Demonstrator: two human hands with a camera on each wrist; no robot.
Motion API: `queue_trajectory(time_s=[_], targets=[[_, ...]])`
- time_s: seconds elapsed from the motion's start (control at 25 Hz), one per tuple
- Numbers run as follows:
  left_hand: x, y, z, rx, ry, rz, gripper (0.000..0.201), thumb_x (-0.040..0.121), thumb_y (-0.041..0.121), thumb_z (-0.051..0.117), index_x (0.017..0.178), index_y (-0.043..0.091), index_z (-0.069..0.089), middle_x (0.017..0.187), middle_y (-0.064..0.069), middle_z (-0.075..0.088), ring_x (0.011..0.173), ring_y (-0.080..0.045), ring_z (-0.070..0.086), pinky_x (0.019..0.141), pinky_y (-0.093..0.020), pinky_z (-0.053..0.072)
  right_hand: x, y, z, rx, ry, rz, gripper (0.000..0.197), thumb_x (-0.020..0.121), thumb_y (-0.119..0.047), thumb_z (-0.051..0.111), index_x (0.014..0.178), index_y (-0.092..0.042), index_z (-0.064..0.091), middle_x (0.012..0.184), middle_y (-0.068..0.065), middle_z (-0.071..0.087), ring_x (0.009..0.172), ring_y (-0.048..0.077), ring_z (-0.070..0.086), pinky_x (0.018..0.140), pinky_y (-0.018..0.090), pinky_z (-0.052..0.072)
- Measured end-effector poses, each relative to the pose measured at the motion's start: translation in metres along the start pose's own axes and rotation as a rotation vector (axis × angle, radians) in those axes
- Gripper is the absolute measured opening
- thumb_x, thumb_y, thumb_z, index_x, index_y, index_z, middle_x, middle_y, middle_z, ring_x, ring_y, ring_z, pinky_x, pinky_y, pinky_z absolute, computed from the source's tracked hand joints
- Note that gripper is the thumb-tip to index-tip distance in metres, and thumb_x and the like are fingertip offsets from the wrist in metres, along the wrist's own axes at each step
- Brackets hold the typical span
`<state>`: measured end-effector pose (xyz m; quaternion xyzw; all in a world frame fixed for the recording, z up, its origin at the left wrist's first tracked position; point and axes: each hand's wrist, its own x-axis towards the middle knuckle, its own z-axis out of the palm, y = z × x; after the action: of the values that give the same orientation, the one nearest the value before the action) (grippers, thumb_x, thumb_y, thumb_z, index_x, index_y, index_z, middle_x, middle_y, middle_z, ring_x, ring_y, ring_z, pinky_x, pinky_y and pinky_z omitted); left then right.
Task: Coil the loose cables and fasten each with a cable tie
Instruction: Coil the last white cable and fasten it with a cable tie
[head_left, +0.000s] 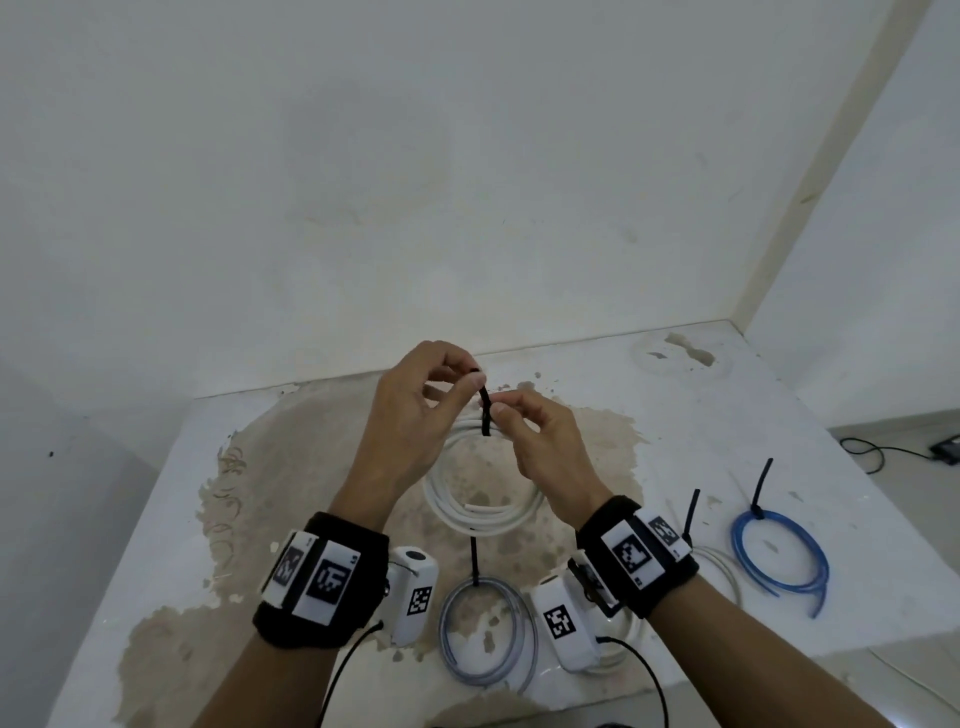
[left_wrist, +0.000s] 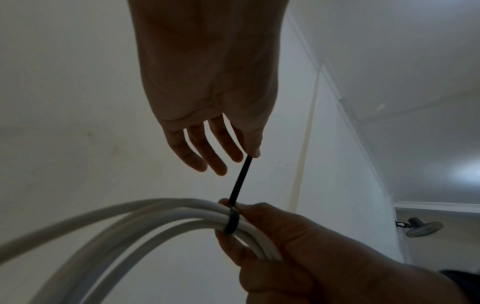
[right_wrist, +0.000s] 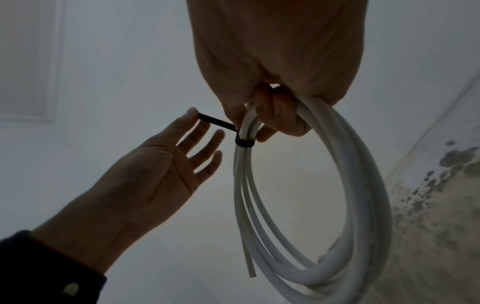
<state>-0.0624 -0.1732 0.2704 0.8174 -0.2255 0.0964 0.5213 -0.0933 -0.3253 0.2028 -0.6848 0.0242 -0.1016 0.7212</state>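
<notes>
Now, nearest to us on the worn white table (head_left: 597, 395) lies a grey round cable coil (head_left: 485, 631) already cinched with a black tie, and off to the right a thin white coil (head_left: 719, 564) and a blue tubing coil (head_left: 776, 553) each wear theirs too, so three look done. Just beyond, we've got the thick white cable coil (right_wrist: 324, 185) held up clear of the table, its cut end dangling loose. Our right hand (head_left: 540, 441) is curled tight round the bundle at the top, right beside the black plastic cable tie (left_wrist: 240, 181), whose band is already looped snug round the strands. Our left hand (head_left: 415, 410) pinches the tie's free tail between thumb and forefinger, the other fingers fanned loose. We'd judge this is the last cinch: pull the tail through, set the coil down. Nothing blocks the hands; the tied coils sit well apart below. Farther right, on the floor, a dark cord trails to a small device (head_left: 943, 447).
</notes>
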Motion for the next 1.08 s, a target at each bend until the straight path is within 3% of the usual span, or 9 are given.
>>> queue_trajectory(time_s=[0.16, 0.32, 0.48, 0.56, 0.64, 0.76, 0.88, 0.96, 1.08], targets=[[0.0, -0.001, 0.006, -0.14, -0.007, -0.06, 0.007, 0.091, 0.018, 0.066, 0.089, 0.023, 0.061, 0.087, -0.001, 0.072, 0.08, -0.016, 0.072, 0.078, -0.041, 0.057, -0.005, 0.0, 0.001, 0.005, -0.014, 0.005, 0.015, 0.098, -0.012, 0.06, 0.105, -0.011, 0.074, 0.078, -0.011, 0.069, 0.058, -0.004, 0.058, 0.057, 0.01, 0.045], [0.001, 0.016, 0.004, -0.102, 0.046, 0.044, 0.007, 0.09, 0.016, 0.067, 0.087, 0.018, 0.061, 0.083, 0.0, 0.071, 0.079, -0.015, 0.071, 0.076, -0.03, 0.057, -0.003, -0.003, 0.004, -0.097, 0.006, -0.149, 0.015, 0.096, -0.011, 0.062, 0.095, -0.021, 0.074, 0.091, -0.012, 0.074, 0.09, 0.006, 0.067, 0.083, 0.022, 0.054], [-0.003, 0.009, 0.011, -0.114, 0.013, -0.02, 0.007, 0.09, 0.017, 0.068, 0.089, 0.02, 0.062, 0.086, 0.005, 0.072, 0.08, -0.01, 0.071, 0.076, -0.03, 0.057, -0.005, 0.007, -0.003, -0.155, 0.003, -0.103, 0.014, 0.097, -0.014, 0.062, 0.097, -0.016, 0.076, 0.085, -0.012, 0.073, 0.082, 0.006, 0.066, 0.078, 0.022, 0.055], [-0.011, -0.011, 0.013, -0.052, -0.086, -0.071, 0.016, 0.091, 0.026, 0.066, 0.107, 0.026, 0.061, 0.104, 0.012, 0.069, 0.093, -0.004, 0.067, 0.084, -0.026, 0.054, -0.01, 0.014, -0.01, -0.073, 0.018, 0.037, 0.016, 0.099, -0.015, 0.06, 0.103, -0.012, 0.075, 0.068, -0.012, 0.064, 0.054, 0.004, 0.056, 0.053, 0.017, 0.047], [-0.029, -0.033, 0.02, 0.086, -0.233, -0.124, 0.034, 0.095, 0.038, 0.056, 0.129, 0.031, 0.05, 0.12, 0.015, 0.062, 0.104, 0.0, 0.059, 0.087, -0.019, 0.046, -0.011, 0.017, -0.017, 0.14, 0.066, 0.171, 0.019, 0.102, -0.014, 0.055, 0.109, -0.009, 0.072, 0.054, -0.005, 0.043, 0.037, 0.007, 0.03, 0.039, 0.021, 0.027], [-0.06, -0.058, 0.033, 0.098, -0.197, -0.198, 0.022, 0.103, 0.034, 0.039, 0.12, 0.028, 0.051, 0.086, 0.006, 0.063, 0.069, -0.001, 0.059, 0.063, -0.017, 0.042, -0.011, 0.021, -0.016, 0.275, 0.03, 0.288, 0.022, 0.103, -0.011, 0.05, 0.114, -0.012, 0.069, 0.057, 0.001, 0.039, 0.041, 0.013, 0.027, 0.041, 0.026, 0.026], [-0.084, -0.088, 0.032, 0.165, -0.057, -0.349, 0.024, 0.104, 0.031, 0.033, 0.105, 0.019, 0.054, 0.073, 0.002, 0.055, 0.06, -0.009, 0.051, 0.052, -0.022, 0.036, -0.015, 0.028, -0.006, 0.083, -0.161, 0.358, 0.03, 0.105, -0.019, 0.048, 0.133, -0.023, 0.06, 0.089, 0.002, 0.068, 0.075, 0.022, 0.066, 0.068, 0.029, 0.057], [-0.11, -0.119, 0.021, 0.211, -0.014, -0.506, 0.027, 0.105, 0.029, 0.032, 0.104, 0.013, 0.054, 0.082, -0.003, 0.056, 0.068, -0.015, 0.052, 0.058, -0.029, 0.037, -0.017, 0.034, -0.012, -0.082, -0.227, 0.396, 0.035, 0.105, -0.026, 0.049, 0.139, -0.03, 0.053, 0.117, 0.0, 0.066, 0.106, 0.018, 0.067, 0.092, 0.032, 0.055], [-0.167, -0.176, -0.004, 0.315, 0.0, -0.799, 0.028, 0.104, 0.027, 0.033, 0.104, 0.008, 0.053, 0.092, -0.012, 0.057, 0.077, -0.027, 0.052, 0.068, -0.037, 0.042, -0.018, 0.036, -0.039, -0.071, -0.137, 0.477, 0.027, 0.104, -0.023, 0.05, 0.128, -0.025, 0.062, 0.122, 0.008, 0.067, 0.106, 0.023, 0.068, 0.09, 0.034, 0.054]])
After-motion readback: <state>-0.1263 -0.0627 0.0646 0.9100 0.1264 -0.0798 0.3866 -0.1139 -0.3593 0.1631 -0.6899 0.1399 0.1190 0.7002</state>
